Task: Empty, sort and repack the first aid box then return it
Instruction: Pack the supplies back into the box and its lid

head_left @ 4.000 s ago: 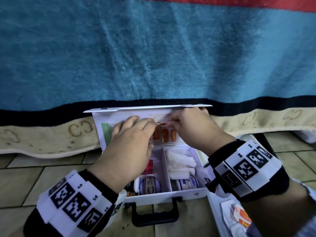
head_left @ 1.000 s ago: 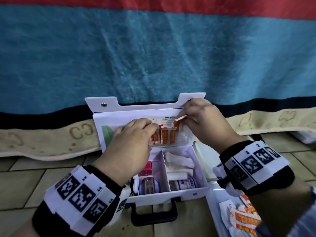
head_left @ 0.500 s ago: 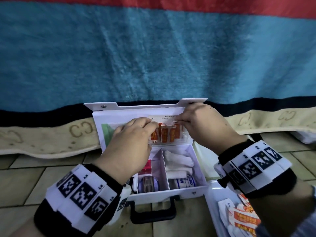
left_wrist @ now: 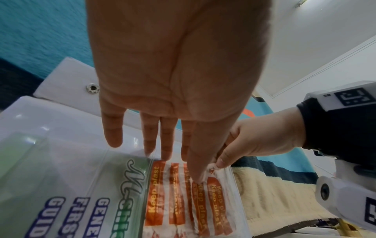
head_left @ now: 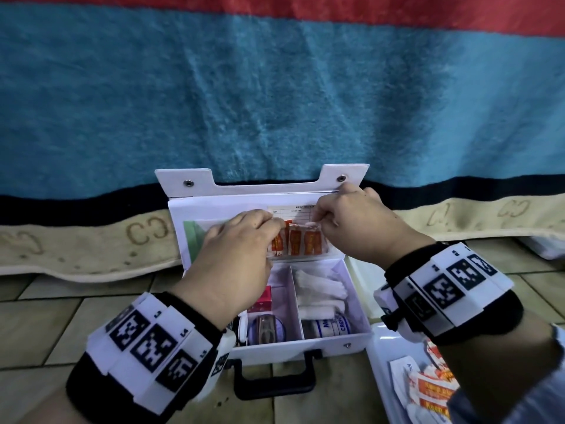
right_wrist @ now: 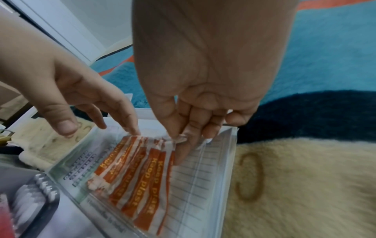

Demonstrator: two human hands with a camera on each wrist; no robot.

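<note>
The white first aid box [head_left: 305, 344] stands open on the floor, its lid [head_left: 232, 194] upright against the blanket. A clear pocket on the lid holds orange-and-white plasters [head_left: 301, 243] [left_wrist: 177, 201] [right_wrist: 142, 185]. My left hand [head_left: 275, 224] [left_wrist: 179, 161] [right_wrist: 130, 128] has straight fingers whose tips touch the pocket's top edge. My right hand [head_left: 321, 224] [left_wrist: 223, 161] [right_wrist: 183, 138] pinches the top ends of the plasters at the pocket mouth. A green guide leaflet [left_wrist: 81, 201] and a lined contents list [right_wrist: 203, 177] lie behind the pocket.
Inside the box are gauze rolls [head_left: 321, 286], a crepe bandage [head_left: 327, 327], a red carton [head_left: 263, 298] and a round tin [head_left: 266, 328]. A white tray [head_left: 379, 362] with more plasters sits at lower right. The blue blanket [head_left: 275, 102] hangs behind; tiled floor [head_left: 39, 325] lies left.
The lid tipped forward half a second ago and now stands upright again. My right hand has come down from the lid's top corner to the plasters' tops. The left hand has hardly moved.
</note>
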